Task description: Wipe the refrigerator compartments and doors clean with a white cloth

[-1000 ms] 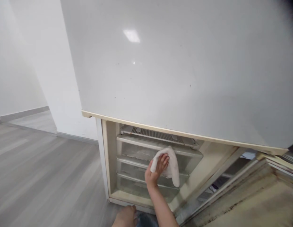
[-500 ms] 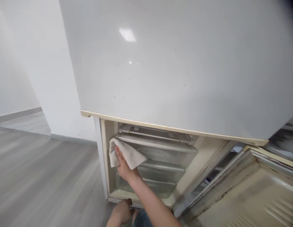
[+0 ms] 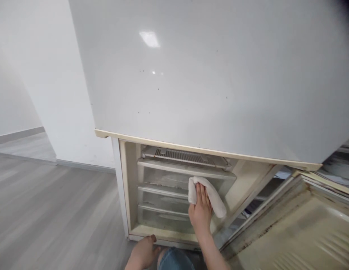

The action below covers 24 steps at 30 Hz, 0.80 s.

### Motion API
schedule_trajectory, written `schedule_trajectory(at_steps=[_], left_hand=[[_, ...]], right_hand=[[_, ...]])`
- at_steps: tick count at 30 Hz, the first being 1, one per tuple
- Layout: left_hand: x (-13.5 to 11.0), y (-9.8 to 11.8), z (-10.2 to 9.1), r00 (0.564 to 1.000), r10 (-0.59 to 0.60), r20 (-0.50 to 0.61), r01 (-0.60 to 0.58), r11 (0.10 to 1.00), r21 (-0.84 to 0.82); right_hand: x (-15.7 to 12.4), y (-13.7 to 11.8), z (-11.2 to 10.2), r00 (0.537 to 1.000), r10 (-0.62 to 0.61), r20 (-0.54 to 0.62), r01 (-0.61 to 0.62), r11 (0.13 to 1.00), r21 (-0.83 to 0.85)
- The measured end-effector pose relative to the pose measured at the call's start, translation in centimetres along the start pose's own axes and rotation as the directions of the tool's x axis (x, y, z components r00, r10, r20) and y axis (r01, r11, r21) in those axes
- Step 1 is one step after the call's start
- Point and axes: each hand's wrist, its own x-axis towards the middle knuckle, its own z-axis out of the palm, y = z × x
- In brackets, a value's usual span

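My right hand point(image 3: 201, 212) presses a folded white cloth point(image 3: 216, 198) against the right part of the clear-fronted freezer drawers point(image 3: 160, 197). Its fingers lie over the cloth, which hangs out to the right. Down by the freezer's bottom front edge point(image 3: 169, 242) is my left hand point(image 3: 143, 252), loosely curled, with thumb and forefinger apart and nothing seen between them. Its other fingers are mostly hidden, and whether it touches the edge I cannot tell.
A glossy white upper door point(image 3: 205, 82) overhangs the compartment. The lower door point(image 3: 304, 232) stands swung out on the right, stained along its seal. Above the drawers is a slatted shelf point(image 3: 185, 156). Grey wood-look floor point(image 3: 56, 213) and a white wall point(image 3: 70, 112) lie left.
My right hand has carried the cloth from the left end of the drawers across to the right. My left hand stays at nearly the same spot by the bottom edge.
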Motion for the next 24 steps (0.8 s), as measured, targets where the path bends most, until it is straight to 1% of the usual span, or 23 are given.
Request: schedule_trajectory(at_steps=[2,4,9,12,15,17,19,20,22,24], left_hand=[[-0.1,0.0,0.0,1.000,-0.002,-0.007,0.002,1.000,0.001],[0.0,0.1,0.0,1.000,-0.007,-0.006,0.007,1.000,0.006],[0.0,1.0,-0.1,1.000,-0.002,0.024,0.002,1.000,0.008],[-0.1,1.7,-0.1,0.999,0.010,0.032,-0.010,1.000,0.005],[-0.2,2.2,-0.1,0.999,0.015,0.036,-0.015,1.000,0.003],[-0.2,2.2,0.0,0.999,0.018,0.037,-0.018,1.000,0.003],[-0.2,2.1,0.2,0.999,0.012,0.038,-0.012,1.000,0.009],[-0.2,1.9,0.2,0.999,0.010,0.038,-0.011,1.000,0.012],[-0.1,1.6,0.4,0.999,0.013,0.039,-0.014,1.000,0.018],[-0.1,1.3,0.6,0.999,0.029,0.038,-0.030,0.999,0.018]], right_hand=[[-0.2,-0.7,0.4,0.998,0.030,-0.049,-0.029,1.000,0.012],[0.0,-2.1,1.3,0.998,0.039,-0.047,-0.037,0.999,0.037],[1.1,-6.4,3.5,0.997,0.031,0.067,-0.037,0.995,0.092],[1.2,-8.2,3.6,0.991,-0.049,0.122,0.037,0.995,0.093],[1.3,-8.7,2.9,0.978,-0.154,0.138,0.146,0.987,0.072],[1.5,-7.9,1.9,0.956,-0.242,0.165,0.235,0.970,0.062],[1.8,-6.1,0.8,0.924,-0.313,0.219,0.309,0.950,0.053],[1.8,-4.8,0.3,0.915,-0.321,0.243,0.322,0.946,0.038],[1.6,-1.7,-0.6,0.923,-0.282,0.260,0.299,0.954,-0.024],[0.9,1.6,-1.3,0.950,-0.220,0.222,0.249,0.962,-0.113]])
